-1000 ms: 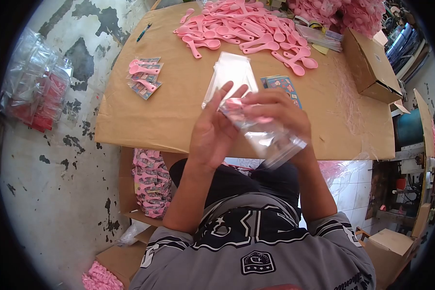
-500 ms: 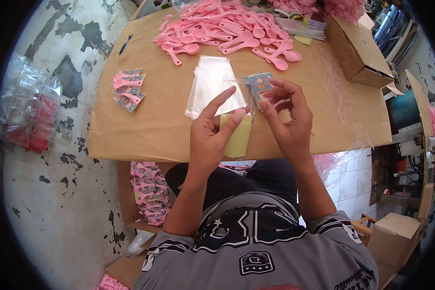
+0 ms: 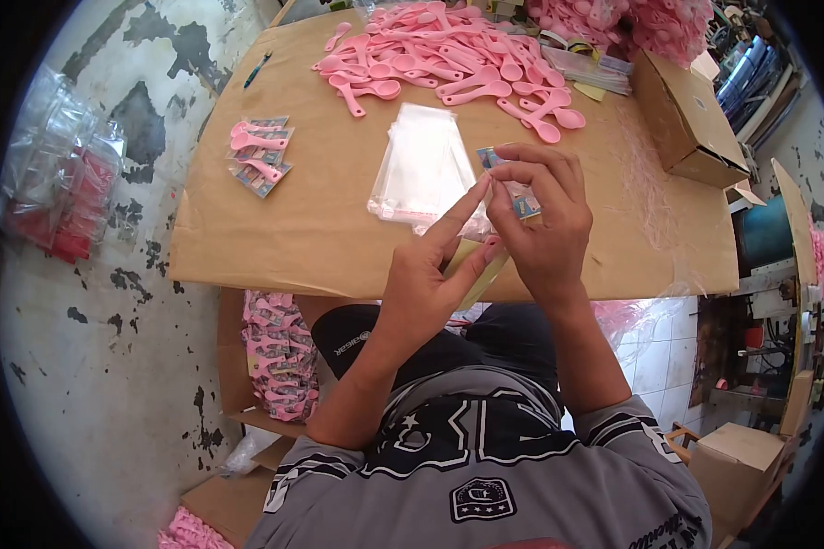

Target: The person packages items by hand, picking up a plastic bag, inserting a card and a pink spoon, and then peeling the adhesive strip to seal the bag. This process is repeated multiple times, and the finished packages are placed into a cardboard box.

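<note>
My left hand grips a clear plastic bag with a yellow-green card in it, between the thumb and the other fingers. Its index finger stretches up to the fingertips of my right hand. There the right thumb and index finger are pinched together; what lies between them is too small to make out. Under and behind the hands is a stack of clear plastic bags. Blue printed cards lie partly hidden behind my right hand.
Pink spoons are heaped at the table's back. Packed spoons and a pen lie on the left. A cardboard box stands at the right. Below the table's front edge, another box holds many packed spoons.
My hands have come together: the right fingers closed from a spread pose and now meet the left index finger. The bag with the yellow-green card has tilted. The view has shifted slightly.
</note>
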`<action>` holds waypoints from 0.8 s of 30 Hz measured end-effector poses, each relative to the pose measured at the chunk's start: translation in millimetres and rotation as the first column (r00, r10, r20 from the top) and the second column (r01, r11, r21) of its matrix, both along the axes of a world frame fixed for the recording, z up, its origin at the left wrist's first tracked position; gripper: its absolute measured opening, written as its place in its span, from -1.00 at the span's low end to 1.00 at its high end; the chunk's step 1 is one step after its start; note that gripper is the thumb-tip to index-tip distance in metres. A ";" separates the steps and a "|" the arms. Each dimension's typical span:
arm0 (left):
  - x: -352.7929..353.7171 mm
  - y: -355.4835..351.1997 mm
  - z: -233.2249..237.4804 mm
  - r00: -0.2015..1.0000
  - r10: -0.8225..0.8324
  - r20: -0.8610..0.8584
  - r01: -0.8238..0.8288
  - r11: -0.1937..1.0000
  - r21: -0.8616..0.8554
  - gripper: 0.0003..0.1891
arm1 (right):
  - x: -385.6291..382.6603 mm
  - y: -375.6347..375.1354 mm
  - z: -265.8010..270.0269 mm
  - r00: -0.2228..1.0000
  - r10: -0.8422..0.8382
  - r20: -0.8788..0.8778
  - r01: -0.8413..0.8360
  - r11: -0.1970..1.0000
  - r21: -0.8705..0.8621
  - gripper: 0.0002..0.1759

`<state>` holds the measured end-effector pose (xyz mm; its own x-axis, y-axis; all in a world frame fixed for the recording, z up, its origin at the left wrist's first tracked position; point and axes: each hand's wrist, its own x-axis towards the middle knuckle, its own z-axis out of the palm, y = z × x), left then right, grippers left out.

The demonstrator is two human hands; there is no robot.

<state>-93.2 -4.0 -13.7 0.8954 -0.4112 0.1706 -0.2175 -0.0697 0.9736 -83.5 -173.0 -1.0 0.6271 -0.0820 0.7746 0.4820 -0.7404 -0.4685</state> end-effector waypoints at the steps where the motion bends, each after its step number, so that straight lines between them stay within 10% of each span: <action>1: 0.9 2.7 1.5 1.000 -0.021 -0.005 0.022 1.000 0.020 -0.32 | 0.6 -1.5 0.4 1.000 -0.009 -0.005 0.009 0.999 0.036 -0.83; 4: -1.0 1.9 -0.2 0.993 -0.055 -0.102 0.041 0.990 -0.138 -0.34 | 7.1 -11.8 2.1 1.000 0.019 0.022 -0.025 0.948 0.317 -0.88; 9: 5.0 9.0 -7.6 0.967 -0.078 -0.241 -0.015 0.933 -0.360 -0.45 | 11.7 -41.2 15.3 0.961 0.128 0.247 -0.278 0.491 0.826 -0.90; 16: 12.3 2.3 -10.6 0.968 -0.034 -0.249 -0.093 0.872 -0.481 -0.64 | -22.6 -26.4 -0.9 0.793 0.531 -0.299 -0.159 0.653 0.740 -0.91; 24: 18.8 7.6 -18.8 0.969 -0.050 -0.241 -0.068 0.887 -0.456 -0.67 | -18.9 -15.4 -17.1 0.655 0.692 -0.304 -0.171 0.527 0.832 -0.79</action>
<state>-74.4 3.6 -32.5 0.9361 -0.3313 0.1180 0.0241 0.3952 0.9183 -102.3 -188.4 -18.1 0.9949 0.0086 0.1004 0.0974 0.1745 -0.9798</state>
